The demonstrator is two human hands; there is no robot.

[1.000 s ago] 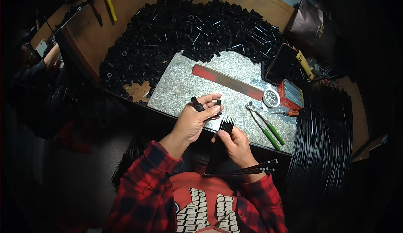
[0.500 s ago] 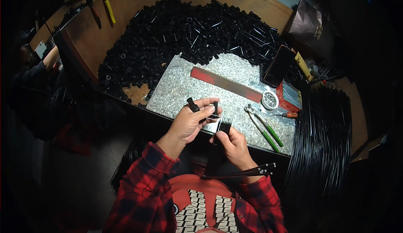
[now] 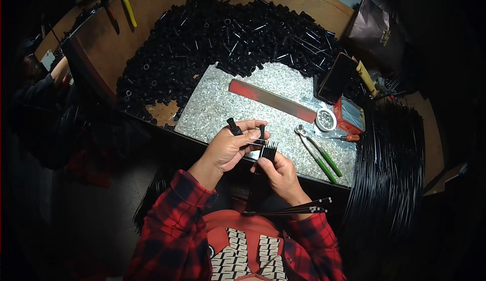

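Observation:
My left hand (image 3: 229, 149) is closed around black tubular plastic pieces. One piece (image 3: 234, 126) sticks up by the thumb, and another piece (image 3: 261, 131) stands between the fingers. Thin shiny wires reach from these fingers toward my right hand (image 3: 278, 174). That hand pinches a flat row of thin black rods (image 3: 268, 152) with pale tips, resembling umbrella ribs. The tips meet or nearly meet the left fingers; exact contact is too small to tell. Below the right wrist, the rods' other ends (image 3: 319, 206) fan out with pale knobs.
A speckled board (image 3: 207, 98) bears a red-brown bar (image 3: 273, 101), green-handled pliers (image 3: 319, 154), a white cup (image 3: 325, 120) and an orange-handled screwdriver (image 3: 349, 138). Behind lies a heap of black parts (image 3: 223, 38). A phone (image 3: 338, 78) leans at right, near long black rods (image 3: 390, 164).
My right hand has edged slightly up and left with the rods, bringing their tips closer to the left fingers. Both grips look the same.

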